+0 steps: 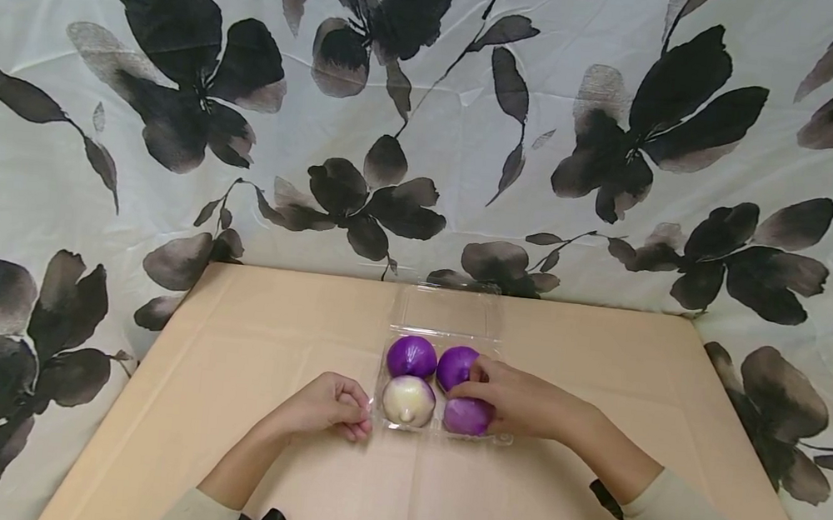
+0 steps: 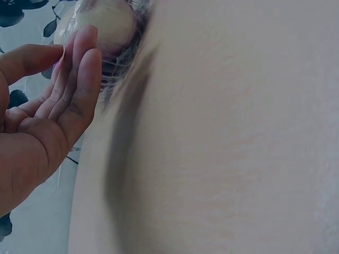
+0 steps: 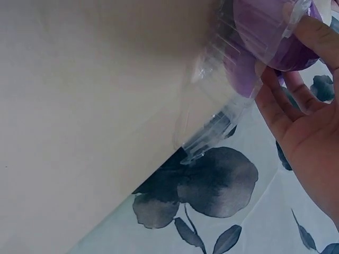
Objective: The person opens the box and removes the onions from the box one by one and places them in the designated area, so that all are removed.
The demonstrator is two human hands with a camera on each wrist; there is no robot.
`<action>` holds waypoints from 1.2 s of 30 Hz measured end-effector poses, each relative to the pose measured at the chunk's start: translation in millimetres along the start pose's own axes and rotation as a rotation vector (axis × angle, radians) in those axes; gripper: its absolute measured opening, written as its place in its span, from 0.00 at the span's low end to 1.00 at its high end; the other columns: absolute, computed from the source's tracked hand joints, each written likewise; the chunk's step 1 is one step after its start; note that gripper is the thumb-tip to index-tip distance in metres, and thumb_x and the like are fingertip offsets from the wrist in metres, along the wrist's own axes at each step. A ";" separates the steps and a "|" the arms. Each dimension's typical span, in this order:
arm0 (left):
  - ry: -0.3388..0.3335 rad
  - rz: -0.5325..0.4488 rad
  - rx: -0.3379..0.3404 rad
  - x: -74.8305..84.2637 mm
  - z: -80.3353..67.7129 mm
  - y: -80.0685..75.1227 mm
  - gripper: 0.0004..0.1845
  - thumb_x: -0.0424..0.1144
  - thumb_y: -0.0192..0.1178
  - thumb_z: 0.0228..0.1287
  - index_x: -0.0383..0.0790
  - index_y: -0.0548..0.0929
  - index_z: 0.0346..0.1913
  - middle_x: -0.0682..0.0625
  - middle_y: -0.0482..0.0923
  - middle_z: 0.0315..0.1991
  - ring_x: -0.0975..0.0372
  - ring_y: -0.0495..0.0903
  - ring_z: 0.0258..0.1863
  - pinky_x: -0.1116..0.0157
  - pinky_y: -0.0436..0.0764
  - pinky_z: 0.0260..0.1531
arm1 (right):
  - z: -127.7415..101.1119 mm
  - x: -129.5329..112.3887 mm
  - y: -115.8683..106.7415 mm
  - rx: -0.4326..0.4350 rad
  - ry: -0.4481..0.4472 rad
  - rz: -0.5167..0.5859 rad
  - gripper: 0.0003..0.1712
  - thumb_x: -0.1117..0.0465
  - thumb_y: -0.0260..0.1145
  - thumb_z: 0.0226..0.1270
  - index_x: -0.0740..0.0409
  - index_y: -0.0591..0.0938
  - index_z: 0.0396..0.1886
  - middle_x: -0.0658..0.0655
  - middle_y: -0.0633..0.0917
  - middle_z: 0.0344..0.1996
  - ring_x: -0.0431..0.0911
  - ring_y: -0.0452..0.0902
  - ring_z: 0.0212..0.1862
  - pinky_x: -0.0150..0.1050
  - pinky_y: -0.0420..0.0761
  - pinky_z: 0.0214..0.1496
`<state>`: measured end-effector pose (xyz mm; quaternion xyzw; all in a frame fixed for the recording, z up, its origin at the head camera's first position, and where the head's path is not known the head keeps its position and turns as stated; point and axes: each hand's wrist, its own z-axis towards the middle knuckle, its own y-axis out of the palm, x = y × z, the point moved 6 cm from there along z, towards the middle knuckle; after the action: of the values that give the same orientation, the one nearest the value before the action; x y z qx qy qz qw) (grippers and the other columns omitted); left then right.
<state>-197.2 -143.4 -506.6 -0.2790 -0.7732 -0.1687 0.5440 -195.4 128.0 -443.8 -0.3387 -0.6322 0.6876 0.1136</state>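
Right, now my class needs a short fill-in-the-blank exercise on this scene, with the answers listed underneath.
1. The clear container holds ____ round items.
2. From the wearer's viewpoint, the pale item sits at the near ____ corner.
3. The right hand touches the near-right item, whose colour is ____.
4. The container's lid is ____ (open/closed).

Missing words: four; left; purple; open.

Onions [image 1: 411,357] lie two-by-two in a container [image 1: 447,311] on the table [image 1: 290,323].

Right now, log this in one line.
left hand: at clear container; right hand: at right-side onions; lid: open; onions: four, inside
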 end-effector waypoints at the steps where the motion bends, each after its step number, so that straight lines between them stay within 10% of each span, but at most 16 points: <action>1: 0.001 0.000 -0.001 -0.1 0.1 0.2 0.06 0.26 0.59 0.67 0.23 0.80 0.42 0.37 0.88 0.33 0.55 0.89 0.31 0.58 0.93 0.37 | -0.6 0.6 -0.5 -0.005 0.015 0.014 0.36 0.59 0.85 0.50 0.39 0.84 0.61 0.49 0.74 0.47 0.42 0.75 0.49 0.38 0.86 0.53; 14: 0.000 -0.011 -0.004 -3.3 0.0 1.4 0.05 0.27 0.60 0.68 0.24 0.79 0.41 0.36 0.88 0.34 0.55 0.90 0.32 0.56 0.93 0.39 | -12.7 8.6 -17.2 0.018 0.163 0.199 0.39 0.56 0.86 0.48 0.34 0.81 0.62 0.46 0.76 0.56 0.45 0.79 0.58 0.45 0.88 0.59; 36: -0.004 0.002 -0.038 -3.4 0.6 -1.0 0.05 0.26 0.59 0.67 0.25 0.80 0.41 0.38 0.88 0.33 0.53 0.90 0.33 0.59 0.93 0.37 | -59.5 44.3 -43.8 0.358 0.256 0.489 0.44 0.65 0.81 0.55 0.49 0.73 0.72 0.53 0.79 0.65 0.51 0.81 0.60 0.47 0.86 0.64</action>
<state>-197.4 -144.8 -510.0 -0.2901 -0.7708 -0.1821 0.5371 -204.0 208.7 -414.9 -0.5386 -0.3821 0.7465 0.0815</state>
